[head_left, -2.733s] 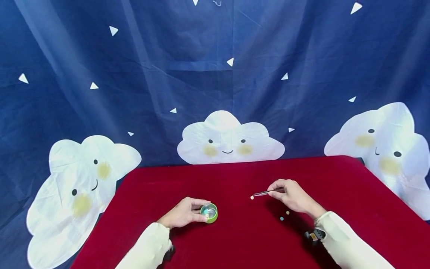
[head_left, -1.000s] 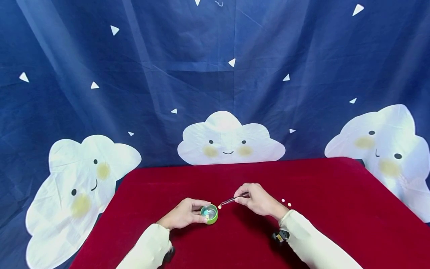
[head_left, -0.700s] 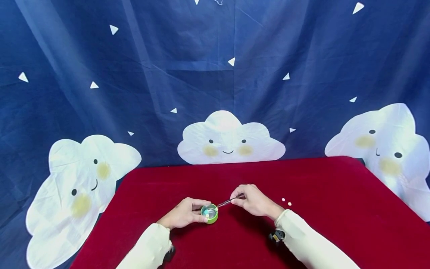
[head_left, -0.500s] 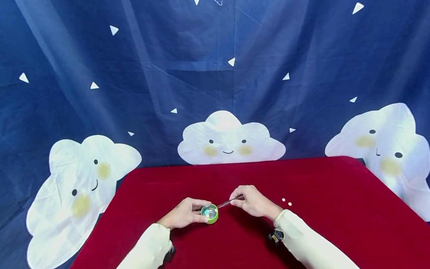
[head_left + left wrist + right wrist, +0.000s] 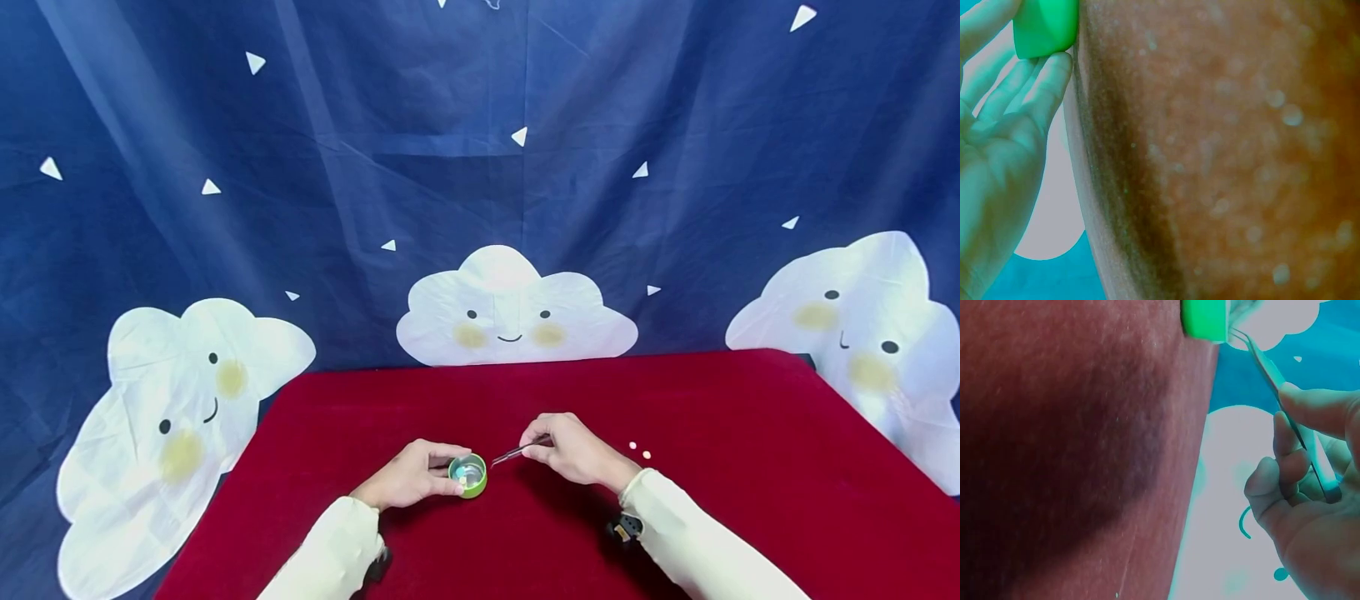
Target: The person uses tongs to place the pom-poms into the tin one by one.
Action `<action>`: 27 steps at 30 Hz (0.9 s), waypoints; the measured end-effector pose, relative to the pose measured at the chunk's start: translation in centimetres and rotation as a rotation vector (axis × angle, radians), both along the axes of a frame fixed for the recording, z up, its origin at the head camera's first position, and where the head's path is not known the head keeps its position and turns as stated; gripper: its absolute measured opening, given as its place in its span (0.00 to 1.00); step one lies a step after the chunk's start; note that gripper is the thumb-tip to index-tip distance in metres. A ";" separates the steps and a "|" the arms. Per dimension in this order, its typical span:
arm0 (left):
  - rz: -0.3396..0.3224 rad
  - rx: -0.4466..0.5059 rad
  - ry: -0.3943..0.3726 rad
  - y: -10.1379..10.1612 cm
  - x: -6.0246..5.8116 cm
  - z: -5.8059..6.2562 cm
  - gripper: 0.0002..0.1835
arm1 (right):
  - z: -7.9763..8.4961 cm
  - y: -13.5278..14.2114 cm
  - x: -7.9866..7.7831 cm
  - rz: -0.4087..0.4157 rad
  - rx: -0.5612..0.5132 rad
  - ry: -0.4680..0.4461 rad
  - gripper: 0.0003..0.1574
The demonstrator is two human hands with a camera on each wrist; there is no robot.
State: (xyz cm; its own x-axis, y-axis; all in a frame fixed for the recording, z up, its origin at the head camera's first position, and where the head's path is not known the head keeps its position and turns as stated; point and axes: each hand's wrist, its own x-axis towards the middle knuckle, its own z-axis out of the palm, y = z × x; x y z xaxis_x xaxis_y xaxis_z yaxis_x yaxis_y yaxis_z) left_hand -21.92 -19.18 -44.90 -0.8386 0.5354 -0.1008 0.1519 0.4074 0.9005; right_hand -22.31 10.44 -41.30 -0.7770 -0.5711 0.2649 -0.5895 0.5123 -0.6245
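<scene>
My left hand (image 5: 408, 475) grips a small round green tin (image 5: 480, 487) from its left side, thumb and fingers on the wall. The tin sits uncovered on the red cloth, its inside silvery, with several small pale and light-blue round pieces (image 5: 461, 472) in it. Just right of the tin, my right hand (image 5: 573, 450) pinches a pair of slim metal tweezers (image 5: 512, 453). Their bent tips point at the tin's rim and hold nothing visible. In the right wrist view the tweezers (image 5: 1272, 372) run between thumb and fingers, tips close by the green wall (image 5: 1205, 319).
Two small round pieces, one pinkish (image 5: 632, 445) and one pale orange (image 5: 647, 455), lie on the red cloth (image 5: 360, 408) beyond my right forearm. A dark blue curtain (image 5: 450, 167) with smiling white clouds hangs behind the table.
My right hand came left with a small round piece in the tweezers, dipped the tips into the tin, let the piece go and drew back slightly right. The left hand stayed on the tin.
</scene>
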 end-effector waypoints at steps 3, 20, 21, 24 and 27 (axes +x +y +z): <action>-0.004 0.002 -0.006 0.0 -0.1 0.1 0.28 | 0.1 0.6 0.1 -0.002 -0.014 0.008 0.04; -0.008 -0.014 0.007 0.0 0.1 0.1 0.29 | 1.2 3.8 0.9 -0.063 -0.053 -0.029 0.05; -0.008 -0.014 0.008 0.0 0.0 0.1 0.29 | 1.2 4.1 0.9 -0.066 -0.055 -0.029 0.05; -0.009 -0.010 0.011 0.1 0.0 0.1 0.29 | 1.4 4.8 0.9 -0.071 -0.057 -0.037 0.04; -0.014 -0.003 0.006 0.0 0.0 0.1 0.29 | 1.4 5.5 0.9 -0.076 -0.053 -0.053 0.04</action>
